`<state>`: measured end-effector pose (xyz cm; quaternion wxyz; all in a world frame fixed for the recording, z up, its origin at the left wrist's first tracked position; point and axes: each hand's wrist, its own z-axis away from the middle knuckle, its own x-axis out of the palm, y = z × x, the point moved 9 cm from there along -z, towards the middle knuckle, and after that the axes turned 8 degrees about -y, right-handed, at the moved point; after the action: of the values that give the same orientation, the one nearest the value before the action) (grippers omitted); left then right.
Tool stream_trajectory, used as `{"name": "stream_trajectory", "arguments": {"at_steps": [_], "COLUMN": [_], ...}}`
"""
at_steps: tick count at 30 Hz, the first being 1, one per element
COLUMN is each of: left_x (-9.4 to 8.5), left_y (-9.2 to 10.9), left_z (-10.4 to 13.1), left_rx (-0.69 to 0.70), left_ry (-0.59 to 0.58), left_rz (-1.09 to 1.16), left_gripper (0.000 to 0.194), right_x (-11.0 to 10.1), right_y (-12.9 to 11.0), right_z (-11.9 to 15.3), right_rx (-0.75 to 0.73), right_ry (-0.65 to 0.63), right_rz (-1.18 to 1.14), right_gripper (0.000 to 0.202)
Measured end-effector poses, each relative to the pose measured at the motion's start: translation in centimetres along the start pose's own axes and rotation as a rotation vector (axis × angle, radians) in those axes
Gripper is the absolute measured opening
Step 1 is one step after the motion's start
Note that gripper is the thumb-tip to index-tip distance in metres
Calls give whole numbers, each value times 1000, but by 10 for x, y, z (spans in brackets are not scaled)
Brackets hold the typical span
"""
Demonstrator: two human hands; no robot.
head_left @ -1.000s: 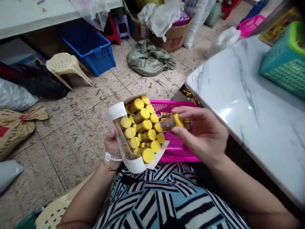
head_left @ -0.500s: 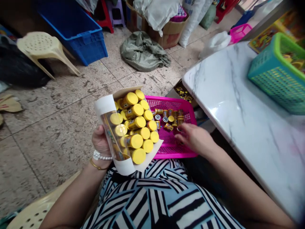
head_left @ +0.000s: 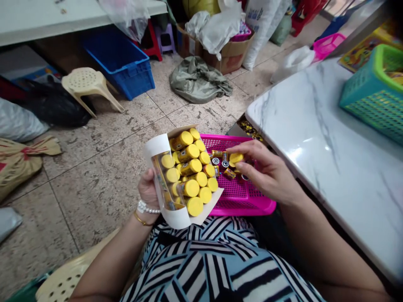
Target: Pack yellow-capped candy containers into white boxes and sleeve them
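Note:
My left hand [head_left: 148, 191] grips the side of a white cardboard display box [head_left: 176, 218] with a clear window. Packed in the box are several small cylindrical tubs [head_left: 190, 188] with yellow lids, facing up and toward the right. My right hand [head_left: 267, 170] is over the pink plastic basket [head_left: 267, 206], its thumb and fingers closed on a yellow-lidded tub [head_left: 236, 158]. Beneath and beside those fingers, more small tubs [head_left: 229, 173] lie loose in the basket, some showing their silvery round ends. The fingers of my left hand behind the box are hidden.
To the right stands a marble-patterned table [head_left: 302, 121] bearing a green and teal basket [head_left: 371, 94]. A cream stool [head_left: 85, 82], a blue crate [head_left: 132, 77] and a crumpled grey-green sack [head_left: 198, 82] are on the floor ahead. An open carton [head_left: 248, 126] sits below the table corner.
My right hand has lifted slightly from among the loose tubs, now with a yellow-lidded one in its fingers. My left hand still holds the box. The head view has shifted left and up.

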<state>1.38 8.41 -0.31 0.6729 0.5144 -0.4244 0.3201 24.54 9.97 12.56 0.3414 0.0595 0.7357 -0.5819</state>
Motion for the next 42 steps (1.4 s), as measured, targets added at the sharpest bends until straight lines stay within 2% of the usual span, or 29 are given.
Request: {"name": "stream_trajectory", "arguments": {"at_steps": [3, 7, 10, 12, 14, 16, 18, 19, 20, 21, 23, 25, 27, 30, 33, 35, 38, 40, 42], "left_x": [0, -5, -11, -14, -17, -18, -17, -17, -15, -13, -9, -4, -2, -5, -12, -12, -6, -3, 1], "left_y": [-5, -3, 0, 3, 4, 3, 3, 4, 5, 5, 3, 3, 0, -6, -6, -7, -8, -10, -11], "left_z": [0, 0, 1, 2, 4, 5, 4, 4, 3, 2, 0, -1, -1, 4, 8, 8, 6, 4, 3], "left_rx": [-35, -18, 1, 28, 35, 12, 0, 3, 4, -2, -12, -5, -13, -75, -91, -100, -106, -110, -108], "left_ry": [1, 15, 31, 47, 60, 51, 35, 29, 26, 24, 24, 19, 6, 12, 42, 26, -11, -12, -14], "left_rz": [8, -11, -28, -29, -20, -6, 11, 18, 25, 31, 39, 41, 37, 11, -14, -15, 1, -2, -10], "left_gripper": [38, 41, 31, 28, 30, 30, 26, 24, 23, 24, 25, 26, 28, 31, 34, 35, 36, 41, 42], "right_x": [-7, 18, 45, 60, 63, 43, 19, 14, 17, 26, 48, 73, 97, 113, 93, 63, 20, 13, 25], "right_y": [-21, -36, -52, -67, -69, -51, -9, 18, 46, 74, 112, 127, 128, 119, 103, 80, 26, -12, -49], "right_z": [-8, -15, -19, -18, -12, -2, 5, 7, 7, 9, 14, 18, 22, 27, 22, 10, -6, -15, -25], "right_rx": [-22, -65, -133, -222, -296, -267, -86, 41, 174, 277, 354, 336, 315, 287, 281, 251, 72, -94, -233], "right_ry": [200, 338, 315, 214, 134, 183, 246, 211, 105, -50, -275, -373, -436, -503, -476, -292, 104, 263, 287], "right_rz": [-160, -374, -225, -18, 92, 91, 174, 272, 405, 535, 668, 706, 735, 732, 703, 542, 92, -44, 22], "right_gripper": [17, 20, 20, 14, 6, 3, 8, 13, 19, 21, 20, 19, 20, 18, 17, 25, 32, 32, 30]}}
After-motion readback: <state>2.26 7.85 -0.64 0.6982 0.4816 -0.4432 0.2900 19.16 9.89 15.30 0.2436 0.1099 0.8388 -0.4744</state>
